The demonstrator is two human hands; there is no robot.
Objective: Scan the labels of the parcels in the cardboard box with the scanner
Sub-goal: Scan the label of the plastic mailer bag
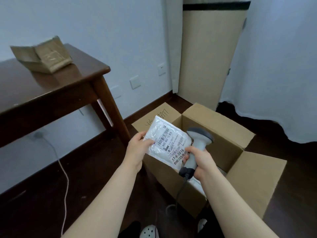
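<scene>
Mid-task: left hand (137, 148) grips white parcel (164, 140) over cardboard box (214, 127); right hand (200, 162) grips scanner (197, 145) beside label (173, 145); more parcels inside, unscanned prob.

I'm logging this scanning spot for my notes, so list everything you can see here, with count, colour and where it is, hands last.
parcel: one, white, labelled, held above the cardboard box
scanner: one, grey, corded, beside the parcel's label
cardboard box: one, brown, open on the floor
table: one, dark brown, at left
padded envelope: one, tan, on the table
tall carton: one, beige, upright behind the cardboard box
cable: one, pale, on the floor
left hand: one, grips the parcel
right hand: one, grips the scanner
</scene>
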